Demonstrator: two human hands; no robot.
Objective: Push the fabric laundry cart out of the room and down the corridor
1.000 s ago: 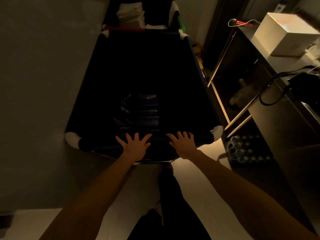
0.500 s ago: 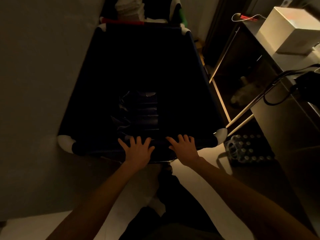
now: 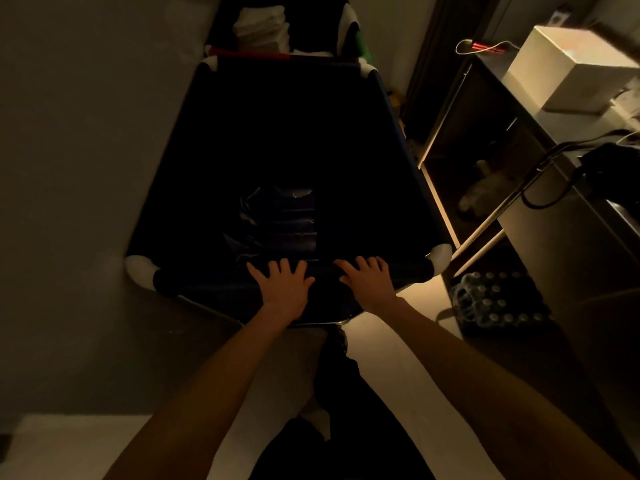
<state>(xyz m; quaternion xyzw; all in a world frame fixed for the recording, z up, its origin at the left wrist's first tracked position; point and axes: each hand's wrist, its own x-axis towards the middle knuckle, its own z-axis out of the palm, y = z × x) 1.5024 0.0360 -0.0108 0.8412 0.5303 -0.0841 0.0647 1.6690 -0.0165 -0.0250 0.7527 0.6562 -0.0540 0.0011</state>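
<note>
A dark blue fabric laundry cart with white corner caps fills the middle of the dim room. Its near rim runs across just under my hands. My left hand lies flat on that rim, fingers spread, left of centre. My right hand rests flat on the rim beside it, fingers also apart. Neither hand curls around the rim. Inside the cart, a dark folded bundle lies at the bottom.
A plain wall runs close along the cart's left side. On the right stands a metal counter with a white box, cables and an open shelf below. A pack of bottles sits on the floor. Stacked white linens lie beyond the cart.
The cart has shifted slightly to the left and rotated a little. Both hands stayed flat on its near rim.
</note>
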